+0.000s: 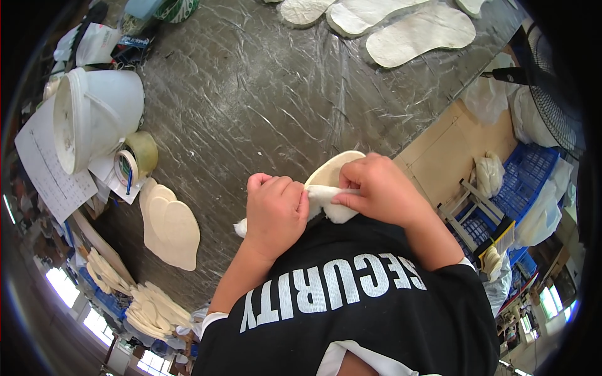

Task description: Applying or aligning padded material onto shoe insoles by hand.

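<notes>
My left hand (274, 210) and my right hand (379, 188) are close together at the table's near edge, both with bent fingers. Between them a strip of fluffy white padding (324, 195) is pinched, its right end between my right thumb and fingers. Part of it hangs down in front of my shirt, and a white tuft sticks out left of my left hand. Just behind the strip, a cream insole-shaped piece (332, 165) shows its rounded end; the rest is hidden by my hands and the padding.
A stack of cream insole pieces (174, 233) lies at left on the plastic-covered table (263, 94). Larger white insole shapes (420, 39) lie at the far side. Upper left are a tipped white bucket (110, 103) and tape rolls (145, 153). A fan (552, 94) stands at right.
</notes>
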Tool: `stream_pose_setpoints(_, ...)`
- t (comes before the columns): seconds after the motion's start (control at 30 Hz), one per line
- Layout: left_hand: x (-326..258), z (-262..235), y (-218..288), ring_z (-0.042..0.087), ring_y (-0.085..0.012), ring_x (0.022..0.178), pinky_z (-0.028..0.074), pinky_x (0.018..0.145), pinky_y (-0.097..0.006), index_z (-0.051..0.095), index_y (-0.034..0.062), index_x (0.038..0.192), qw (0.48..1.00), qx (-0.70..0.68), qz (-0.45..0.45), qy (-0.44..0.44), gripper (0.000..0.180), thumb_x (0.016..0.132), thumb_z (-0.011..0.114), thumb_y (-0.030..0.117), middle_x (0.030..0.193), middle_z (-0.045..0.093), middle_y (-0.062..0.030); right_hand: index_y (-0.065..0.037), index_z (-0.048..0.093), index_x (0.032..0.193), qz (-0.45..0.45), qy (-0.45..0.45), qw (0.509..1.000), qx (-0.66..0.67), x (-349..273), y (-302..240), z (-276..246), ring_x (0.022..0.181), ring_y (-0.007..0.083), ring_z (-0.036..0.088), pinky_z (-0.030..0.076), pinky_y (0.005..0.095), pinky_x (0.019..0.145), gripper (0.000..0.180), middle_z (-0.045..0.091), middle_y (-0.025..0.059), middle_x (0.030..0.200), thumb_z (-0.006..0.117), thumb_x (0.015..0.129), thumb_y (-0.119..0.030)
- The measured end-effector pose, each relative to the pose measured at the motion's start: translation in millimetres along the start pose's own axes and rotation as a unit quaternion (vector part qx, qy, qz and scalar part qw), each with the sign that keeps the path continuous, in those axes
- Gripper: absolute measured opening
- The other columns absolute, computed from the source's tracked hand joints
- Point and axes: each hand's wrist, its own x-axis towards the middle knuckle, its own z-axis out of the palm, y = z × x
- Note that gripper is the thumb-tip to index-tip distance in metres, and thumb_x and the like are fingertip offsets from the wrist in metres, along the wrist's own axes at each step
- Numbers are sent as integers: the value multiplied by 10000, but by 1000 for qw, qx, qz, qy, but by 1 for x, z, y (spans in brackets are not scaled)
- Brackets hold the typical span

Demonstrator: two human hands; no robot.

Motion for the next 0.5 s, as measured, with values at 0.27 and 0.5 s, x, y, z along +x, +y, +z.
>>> stream_pose_setpoints(0.27, -5, 5, 2, 553, -257, 665, 395, 745, -396, 583, 70, 740, 999, 42, -16, 19, 92, 746, 674, 64, 670, 544, -50, -64, 602, 852, -167, 170, 925, -296, -8, -8, 19, 887, 247, 622, 364, 546, 942, 188, 622, 70, 847, 705, 741, -174)
stream_pose_setpoints(0.5, -9, 6, 1, 554, -262, 668, 395, 750, -398, 577, 72, 734, 998, 53, -26, 19, 101, 746, 678, 71, 666, 541, -55, -97, 562, 844, -72, 95, 982, -148, -17, -8, 30, 749, 258, 609, 440, 406, 752, 193, 579, 59, 734, 704, 791, -218)
